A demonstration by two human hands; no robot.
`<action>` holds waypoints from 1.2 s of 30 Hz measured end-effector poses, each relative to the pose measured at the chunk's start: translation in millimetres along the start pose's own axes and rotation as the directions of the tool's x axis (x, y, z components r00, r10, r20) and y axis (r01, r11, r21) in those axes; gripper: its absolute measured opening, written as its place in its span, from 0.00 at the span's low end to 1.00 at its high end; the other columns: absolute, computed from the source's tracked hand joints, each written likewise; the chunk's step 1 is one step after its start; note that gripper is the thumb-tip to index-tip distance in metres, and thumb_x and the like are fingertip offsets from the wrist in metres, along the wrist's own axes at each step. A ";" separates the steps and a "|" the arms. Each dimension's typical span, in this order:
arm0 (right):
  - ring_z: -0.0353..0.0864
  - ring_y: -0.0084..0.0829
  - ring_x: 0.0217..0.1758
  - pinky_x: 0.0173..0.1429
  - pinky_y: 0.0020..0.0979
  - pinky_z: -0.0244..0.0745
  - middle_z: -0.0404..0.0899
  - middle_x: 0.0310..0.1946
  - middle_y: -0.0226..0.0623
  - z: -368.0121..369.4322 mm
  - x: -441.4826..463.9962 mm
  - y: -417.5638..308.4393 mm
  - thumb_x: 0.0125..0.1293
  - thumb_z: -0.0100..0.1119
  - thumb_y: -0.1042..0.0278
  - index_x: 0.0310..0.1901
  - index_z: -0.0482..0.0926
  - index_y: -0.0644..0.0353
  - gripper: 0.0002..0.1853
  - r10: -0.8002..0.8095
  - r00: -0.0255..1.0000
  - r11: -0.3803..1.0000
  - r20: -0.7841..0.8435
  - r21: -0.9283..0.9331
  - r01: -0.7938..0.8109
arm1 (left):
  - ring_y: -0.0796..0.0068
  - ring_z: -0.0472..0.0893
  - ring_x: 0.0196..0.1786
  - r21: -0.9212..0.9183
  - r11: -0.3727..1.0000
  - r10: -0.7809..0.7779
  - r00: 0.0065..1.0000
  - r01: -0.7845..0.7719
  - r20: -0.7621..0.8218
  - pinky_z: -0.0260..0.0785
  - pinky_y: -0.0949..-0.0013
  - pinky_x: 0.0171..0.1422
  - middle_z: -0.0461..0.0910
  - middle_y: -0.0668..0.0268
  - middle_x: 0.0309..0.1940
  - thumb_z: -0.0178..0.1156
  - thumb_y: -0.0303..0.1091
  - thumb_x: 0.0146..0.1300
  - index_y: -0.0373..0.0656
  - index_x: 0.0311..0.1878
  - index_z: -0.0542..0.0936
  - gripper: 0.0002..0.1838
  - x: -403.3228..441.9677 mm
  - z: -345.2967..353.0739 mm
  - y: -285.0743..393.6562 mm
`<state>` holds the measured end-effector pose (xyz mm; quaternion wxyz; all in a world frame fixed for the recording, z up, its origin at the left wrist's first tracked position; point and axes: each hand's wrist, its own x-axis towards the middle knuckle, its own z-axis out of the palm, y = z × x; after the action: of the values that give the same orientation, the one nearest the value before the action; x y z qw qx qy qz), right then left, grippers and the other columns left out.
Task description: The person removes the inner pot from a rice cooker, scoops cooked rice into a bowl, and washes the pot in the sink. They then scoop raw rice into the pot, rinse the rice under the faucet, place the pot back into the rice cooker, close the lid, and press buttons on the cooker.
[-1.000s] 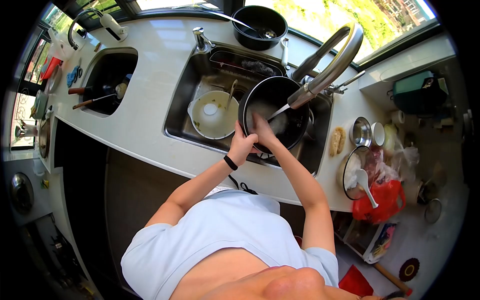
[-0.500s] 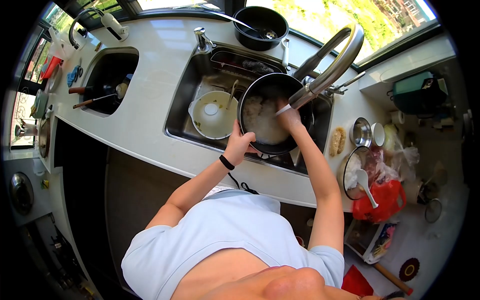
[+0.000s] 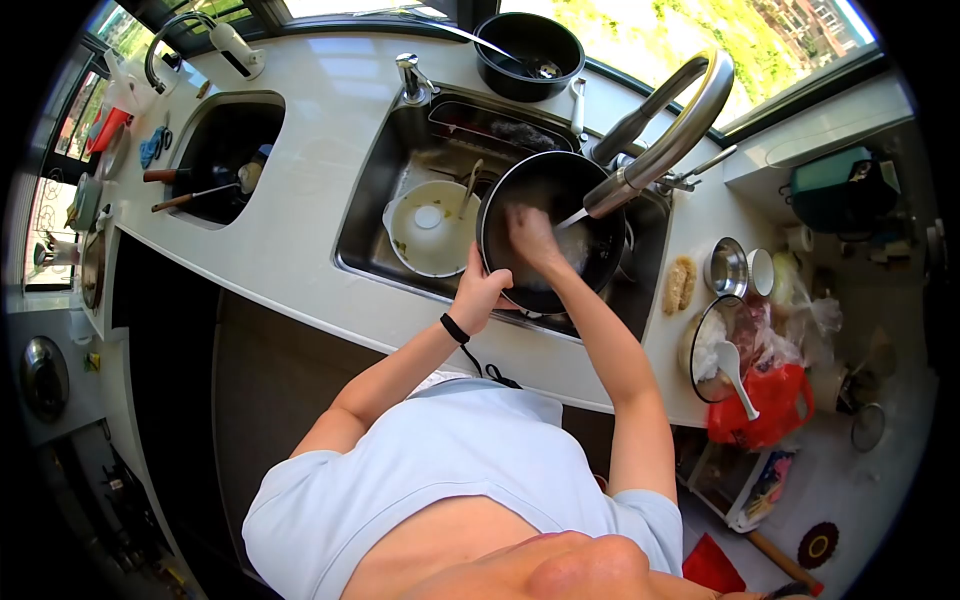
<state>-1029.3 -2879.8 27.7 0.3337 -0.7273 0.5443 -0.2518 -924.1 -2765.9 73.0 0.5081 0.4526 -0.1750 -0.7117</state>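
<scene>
My left hand grips the near-left rim of a black pot, thumb over the edge. The pot is tilted in the right part of the steel sink, under the running faucet. Inside it, my right hand is closed, with its curled fingers against the inner wall. Whether it holds something small cannot be seen. A thin stream of water falls beside that hand. To the left, a white basin with cloudy water and bits of food sits in the sink.
Behind the sink stands another black pot with a utensil in it. On the right counter are a loofah-like sponge, a metal bowl, a glass bowl with a white spoon, and a red bag. A small sink holds pans.
My right hand has moved left inside the pot, from under the stream to the far-left wall. Cloudy, foamy water seen in the pot earlier no longer shows. My left hand keeps its grip.
</scene>
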 end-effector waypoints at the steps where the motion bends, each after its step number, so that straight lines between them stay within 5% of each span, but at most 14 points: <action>1: 0.77 0.61 0.37 0.44 0.54 0.70 0.77 0.28 0.61 -15.4 5.1 -9.6 0.71 0.43 0.58 0.29 0.80 0.69 0.23 0.016 1.000 1.000 -0.007 -0.001 -0.016 | 0.64 0.76 0.47 -0.004 1.000 0.001 1.000 -0.001 0.002 0.83 0.56 0.37 0.67 0.60 0.50 0.52 0.22 0.50 0.46 0.64 0.56 0.35 -0.3 -0.6 0.4; 4: 0.80 0.58 0.39 0.45 0.54 0.71 0.79 0.33 0.61 -45.9 23.7 13.5 0.69 0.45 0.61 0.32 0.81 0.65 0.19 -0.133 0.978 0.896 0.160 -0.402 0.188 | 0.63 0.76 0.47 -0.010 1.000 0.009 1.000 -0.008 0.008 0.83 0.54 0.37 0.67 0.60 0.51 0.51 0.21 0.50 0.46 0.64 0.56 0.34 -1.5 -0.2 0.1; 6: 0.81 0.55 0.41 0.45 0.53 0.73 0.79 0.36 0.60 -43.1 30.9 70.6 0.67 0.47 0.62 0.34 0.82 0.63 0.16 -0.325 0.862 0.546 0.390 -0.667 0.507 | 0.63 0.76 0.47 -0.008 1.000 0.002 1.000 -0.002 0.009 0.83 0.54 0.37 0.67 0.60 0.51 0.51 0.20 0.50 0.45 0.63 0.56 0.34 -3.3 1.2 1.3; 9: 0.79 0.55 0.42 0.45 0.52 0.73 0.79 0.36 0.56 -49.9 2.0 81.9 0.61 0.56 0.60 0.53 0.71 0.64 0.22 -0.136 0.977 0.815 0.161 -0.543 0.203 | 0.63 0.76 0.47 -0.009 1.000 -0.017 1.000 0.017 -0.002 0.83 0.54 0.37 0.67 0.60 0.51 0.51 0.20 0.50 0.45 0.62 0.56 0.33 -6.8 3.2 7.4; 10: 0.77 0.56 0.48 0.48 0.51 0.73 0.78 0.40 0.58 -55.9 -4.0 58.8 0.57 0.61 0.58 0.58 0.65 0.65 0.30 0.185 0.937 0.870 0.296 -0.492 -0.017 | 0.63 0.76 0.47 -0.014 1.000 -0.016 1.000 0.015 -0.011 0.83 0.54 0.37 0.67 0.60 0.50 0.51 0.20 0.50 0.45 0.62 0.56 0.33 -6.8 2.9 8.9; 11: 0.74 0.56 0.52 0.52 0.50 0.71 0.75 0.44 0.62 -58.6 -14.0 46.8 0.58 0.60 0.57 0.57 0.65 0.66 0.30 0.203 0.881 0.874 0.427 -0.485 0.033 | 0.64 0.76 0.46 -0.021 1.000 -0.014 1.000 0.013 -0.020 0.83 0.55 0.37 0.67 0.60 0.50 0.52 0.20 0.50 0.45 0.62 0.56 0.33 -6.1 2.1 10.3; 15: 0.73 0.55 0.56 0.59 0.46 0.70 0.72 0.53 0.59 -20.1 -48.6 20.2 0.54 0.60 0.64 0.57 0.67 0.66 0.29 0.040 0.907 0.965 0.418 -0.250 0.073 | 0.67 0.76 0.44 0.048 0.999 0.012 0.998 -0.009 -0.058 0.83 0.58 0.36 0.68 0.63 0.47 0.52 0.21 0.50 0.47 0.62 0.57 0.33 -3.8 -5.2 3.3; 16: 0.72 0.57 0.55 0.58 0.46 0.69 0.73 0.51 0.61 -1.5 -54.0 21.1 0.51 0.61 0.68 0.54 0.69 0.67 0.27 -0.152 0.947 0.972 0.284 -0.130 0.195 | 0.69 0.77 0.42 0.049 0.999 0.027 0.996 -0.023 -0.084 0.83 0.59 0.35 0.69 0.64 0.45 0.52 0.22 0.50 0.49 0.63 0.58 0.34 -5.1 -5.7 0.3; 20: 0.77 0.60 0.44 0.47 0.49 0.72 0.78 0.36 0.62 5.5 -46.7 -32.4 0.56 0.58 0.68 0.39 0.77 0.71 0.14 -0.209 0.937 0.978 0.280 0.071 0.197 | 0.71 0.78 0.40 0.025 0.999 0.035 0.993 -0.032 -0.114 0.83 0.61 0.34 0.70 0.66 0.43 0.51 0.22 0.51 0.51 0.65 0.59 0.35 -10.9 -14.2 0.5; 27: 0.76 0.62 0.29 0.38 0.53 0.71 0.76 0.26 0.62 16.0 -10.6 -40.5 0.69 0.47 0.62 0.30 0.79 0.69 0.18 -0.164 0.964 0.979 0.208 -0.088 0.185 | 0.70 0.77 0.41 0.012 0.995 0.102 0.986 -0.102 -0.129 0.82 0.62 0.34 0.69 0.63 0.46 0.52 0.22 0.51 0.47 0.62 0.56 0.32 -17.7 -33.5 19.6; 28: 0.77 0.59 0.39 0.44 0.51 0.71 0.78 0.35 0.62 12.7 -5.1 -35.1 0.68 0.49 0.62 0.32 0.78 0.69 0.16 -0.098 0.937 0.970 0.336 -0.180 0.166 | 0.70 0.77 0.41 0.023 0.993 0.115 0.984 -0.113 -0.135 0.82 0.63 0.33 0.69 0.63 0.46 0.52 0.22 0.51 0.46 0.64 0.55 0.34 -19.6 -34.5 21.8; 31: 0.70 0.57 0.55 0.52 0.52 0.66 0.71 0.52 0.60 23.8 -7.3 -10.6 0.65 0.53 0.62 0.41 0.76 0.68 0.14 -0.406 0.906 0.880 0.116 -0.218 0.422 | 0.71 0.78 0.39 0.064 0.986 0.161 0.971 -0.152 -0.177 0.81 0.65 0.32 0.70 0.60 0.48 0.53 0.22 0.51 0.42 0.69 0.48 0.41 -21.8 -39.1 20.8; 32: 0.56 0.55 0.67 0.62 0.56 0.58 0.58 0.64 0.55 29.3 -3.4 3.8 0.61 0.59 0.58 0.54 0.69 0.66 0.25 -0.241 0.924 0.898 0.297 -0.292 0.328 | 0.71 0.78 0.39 0.080 0.983 0.179 0.965 -0.166 -0.194 0.81 0.66 0.32 0.70 0.59 0.49 0.53 0.22 0.51 0.41 0.72 0.45 0.44 -21.9 -40.5 20.4; 36: 0.48 0.55 0.73 0.68 0.62 0.47 0.54 0.66 0.54 38.4 -12.2 -2.1 0.56 0.62 0.47 0.67 0.57 0.61 0.42 -0.310 0.925 0.781 0.219 -0.496 0.379 | 0.69 0.80 0.36 0.141 0.973 0.216 0.937 -0.183 -0.274 0.80 0.67 0.30 0.70 0.55 0.51 0.53 0.22 0.51 0.36 0.73 0.35 0.50 -26.4 -45.8 26.3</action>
<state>-1003.4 -2859.6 4.3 0.1015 -0.8922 0.4278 -0.1026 -869.6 -2744.2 79.7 0.5711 0.5590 -0.1845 -0.5721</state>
